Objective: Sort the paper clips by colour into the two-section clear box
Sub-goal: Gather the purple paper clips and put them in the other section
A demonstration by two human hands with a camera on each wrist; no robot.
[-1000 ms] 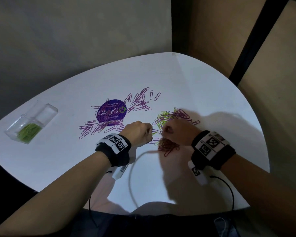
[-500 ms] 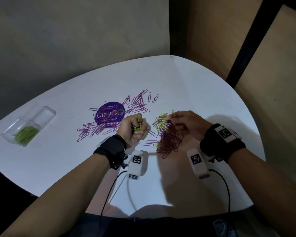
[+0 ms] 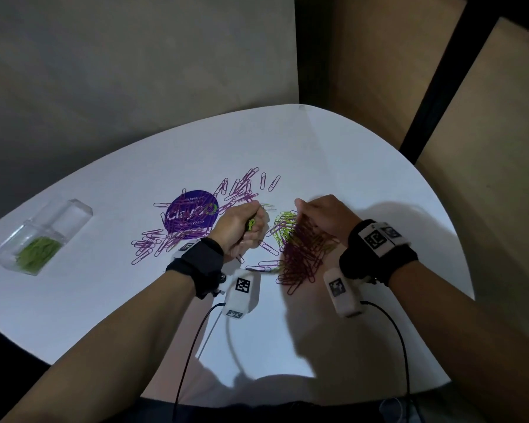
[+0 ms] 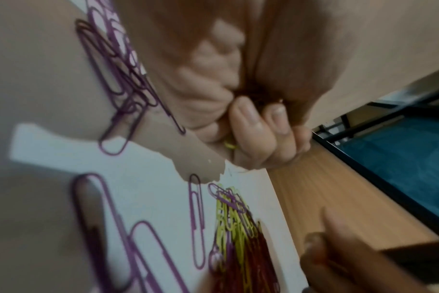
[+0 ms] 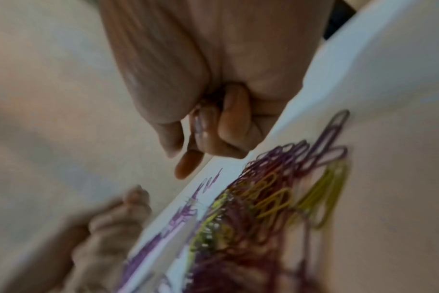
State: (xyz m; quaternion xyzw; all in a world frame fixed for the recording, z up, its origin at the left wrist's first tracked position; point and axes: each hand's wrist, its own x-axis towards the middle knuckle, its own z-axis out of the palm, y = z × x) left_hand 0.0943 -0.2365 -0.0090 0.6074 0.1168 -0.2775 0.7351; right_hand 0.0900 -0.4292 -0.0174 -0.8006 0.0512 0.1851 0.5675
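Observation:
My left hand [image 3: 251, 227] is lifted just above the table, its fist closed round a bunch of green paper clips [image 4: 229, 144]. My right hand [image 3: 318, 215] hovers over a mixed pile of purple and green clips [image 3: 300, 251]. Its fingers [image 5: 228, 126] are curled, and a purple clip [image 5: 197, 123] shows between them and the thumb. Loose purple clips [image 3: 242, 187] lie scattered further back and to the left [image 3: 150, 245]. The two-section clear box [image 3: 83, 209] stands far left. Its near section holds green clips [image 3: 37, 254]; its far section looks empty.
A round purple sticker [image 3: 193, 213] lies on the white table [image 3: 364, 184] under some purple clips. Black cables [image 3: 193, 340] trail from the wrist cameras over the table's front edge. A wall and wooden panels stand close behind the table.
Both hands have risen off the table. The left hand turned over and now grips green clips in its fist. The right hand lifted from the pile and moved slightly away from me.

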